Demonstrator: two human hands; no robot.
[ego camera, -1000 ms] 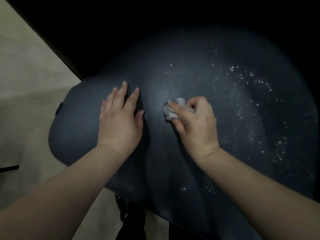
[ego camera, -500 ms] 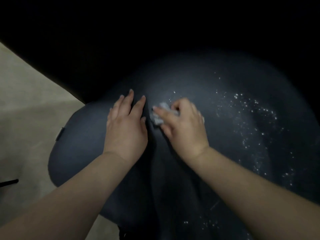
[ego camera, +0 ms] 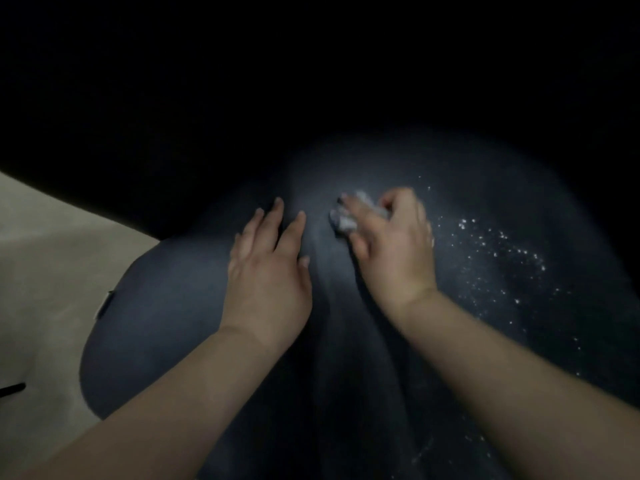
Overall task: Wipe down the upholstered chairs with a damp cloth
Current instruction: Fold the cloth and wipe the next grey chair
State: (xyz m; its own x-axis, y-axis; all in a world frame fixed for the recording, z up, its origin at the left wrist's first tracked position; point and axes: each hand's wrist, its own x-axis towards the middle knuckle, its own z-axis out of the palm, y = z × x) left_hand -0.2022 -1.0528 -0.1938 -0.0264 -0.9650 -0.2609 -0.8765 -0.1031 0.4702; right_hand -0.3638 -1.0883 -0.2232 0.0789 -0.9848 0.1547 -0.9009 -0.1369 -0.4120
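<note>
Wiping is in progress on the dark blue upholstered seat [ego camera: 166,306], and I judge the work to be only partly done. The right hand [ego camera: 394,251] has its fingers curled around a small crumpled pale cloth [ego camera: 346,220] and presses it on the middle of the seat, a little to the right of the left hand [ego camera: 266,271]. The left hand holds nothing; it lies flat on the fabric with straight, spread fingers, as if to steady the chair. Left of the hands the upholstery looks even and free of marks. On the right side many white specks [ego camera: 502,258] are scattered over the fabric, and a few more lie near the lower right. This speckled part probably needs the cloth next. Other chairs are not visible, because the surroundings are very dark; only a pale floor [ego camera: 52,271] shows at the left.
</note>
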